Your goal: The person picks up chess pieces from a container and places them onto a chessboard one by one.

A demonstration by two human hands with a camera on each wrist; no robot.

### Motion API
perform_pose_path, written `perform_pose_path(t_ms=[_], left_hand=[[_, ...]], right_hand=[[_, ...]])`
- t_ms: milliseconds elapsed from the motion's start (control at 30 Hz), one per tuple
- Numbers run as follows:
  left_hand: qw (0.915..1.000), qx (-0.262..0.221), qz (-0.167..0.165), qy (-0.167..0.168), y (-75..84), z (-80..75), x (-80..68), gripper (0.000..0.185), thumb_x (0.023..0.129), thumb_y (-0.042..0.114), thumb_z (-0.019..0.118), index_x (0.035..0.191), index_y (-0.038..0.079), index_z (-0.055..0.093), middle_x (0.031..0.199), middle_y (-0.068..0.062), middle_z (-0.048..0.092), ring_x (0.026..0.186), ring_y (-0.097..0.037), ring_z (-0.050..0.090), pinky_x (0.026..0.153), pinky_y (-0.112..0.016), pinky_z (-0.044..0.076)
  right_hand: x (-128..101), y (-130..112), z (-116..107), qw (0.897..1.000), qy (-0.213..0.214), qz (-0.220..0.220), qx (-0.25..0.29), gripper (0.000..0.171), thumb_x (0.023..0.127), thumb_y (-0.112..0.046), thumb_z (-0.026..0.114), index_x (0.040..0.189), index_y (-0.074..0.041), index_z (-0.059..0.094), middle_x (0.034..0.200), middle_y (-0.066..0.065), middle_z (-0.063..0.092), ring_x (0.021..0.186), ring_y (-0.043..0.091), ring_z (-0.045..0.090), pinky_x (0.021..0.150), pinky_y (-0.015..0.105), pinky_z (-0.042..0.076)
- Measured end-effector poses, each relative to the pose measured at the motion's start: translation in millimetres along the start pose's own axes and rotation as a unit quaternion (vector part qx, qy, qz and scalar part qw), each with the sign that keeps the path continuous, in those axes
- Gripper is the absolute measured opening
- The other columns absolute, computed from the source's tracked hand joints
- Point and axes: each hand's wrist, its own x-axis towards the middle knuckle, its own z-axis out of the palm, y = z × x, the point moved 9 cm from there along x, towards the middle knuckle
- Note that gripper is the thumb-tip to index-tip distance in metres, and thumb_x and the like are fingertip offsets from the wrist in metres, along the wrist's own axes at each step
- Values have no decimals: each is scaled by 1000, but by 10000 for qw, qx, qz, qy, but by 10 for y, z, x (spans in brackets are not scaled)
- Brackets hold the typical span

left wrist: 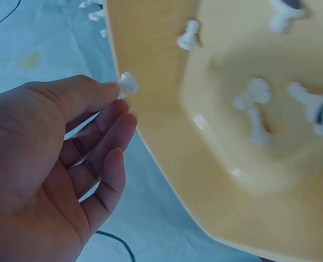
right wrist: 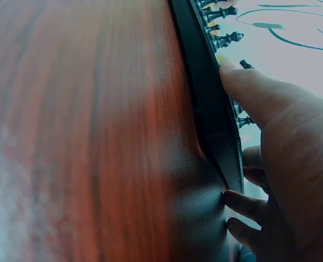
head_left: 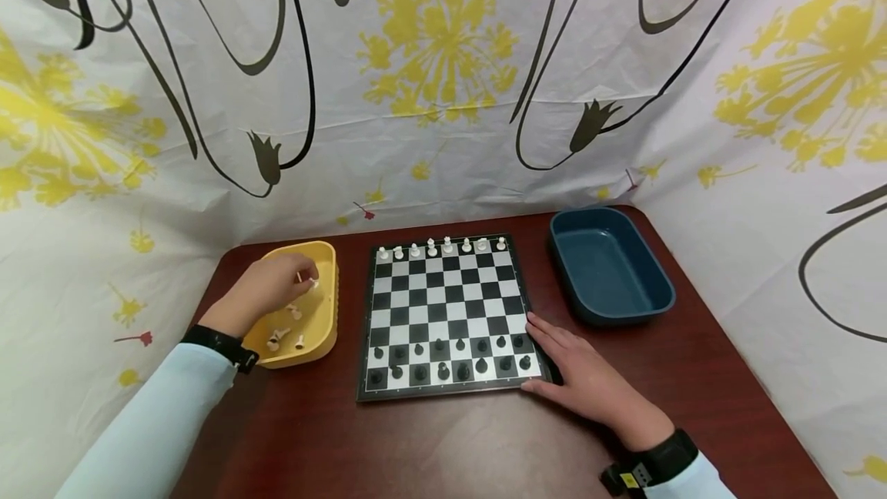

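Observation:
My left hand [head_left: 279, 283] is over the yellow tray [head_left: 327, 329], pinching a white chess piece [left wrist: 129, 83] between thumb and fingertips. Several more white pieces lie loose on the tray's floor, among them a white pawn [left wrist: 189, 35]. To the tray's right lies a chessboard [head_left: 445, 295]. White pieces [head_left: 446, 245] line its far row, while black pieces [head_left: 463, 370] fill the two near rows. At the board's near right corner rests my right hand [head_left: 582, 372], its thumb and fingers spread along the board's edge [right wrist: 205, 103].
A dark blue tray [head_left: 613, 272] stands at the back right of the brown wooden table [head_left: 443, 445]. White cloth [head_left: 457, 152] with yellow flower prints hangs behind the table and along both sides.

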Motion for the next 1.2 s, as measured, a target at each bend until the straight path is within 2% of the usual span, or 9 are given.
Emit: perform_pose_path(t_ms=[233,467,633,900,1200], left_hand=[[9998,71,162,132,193,-103,270,7,105,17,78,110,15,80,105,-2,76,96,-25,70,87,-50,59],[9996,6,289,-25,398,-28,646,7,105,18,77,110,15,81,105,-2,76,97,-26,68,90,-50,59],[9992,-9,390,-127,565,-9,838,10,104,18,78,112,14,81,104,-3,76,94,-26,67,91,-48,59],[9986,9,523,-118,704,40,1019,12,103,17,80,113,11,80,103,-2,76,93,-24,69,87,-46,60],[9984,-67,410,-395,743,203,1115,10,101,19,83,109,14,80,100,-1,76,92,-23,69,88,-44,59]], right_hand=[[1,-5,6,10000,10,-30,4,99,95,-66,80,171,-15,42,180,-2,31,159,30,42,120,63,41],[0,0,14,10000,38,-62,-37,100,95,-68,79,172,-16,42,181,-4,30,159,29,42,121,62,42],[-5,-10,3,9999,65,-100,-33,100,95,-66,80,172,-16,42,181,-4,30,159,29,42,121,62,41],[-4,4,-2,10000,51,-42,-36,99,95,-67,79,172,-17,41,181,-6,29,159,29,42,121,63,41],[-19,17,-20,10000,80,-39,-5,99,95,-65,80,172,-15,41,181,-4,30,159,30,42,121,63,40]])
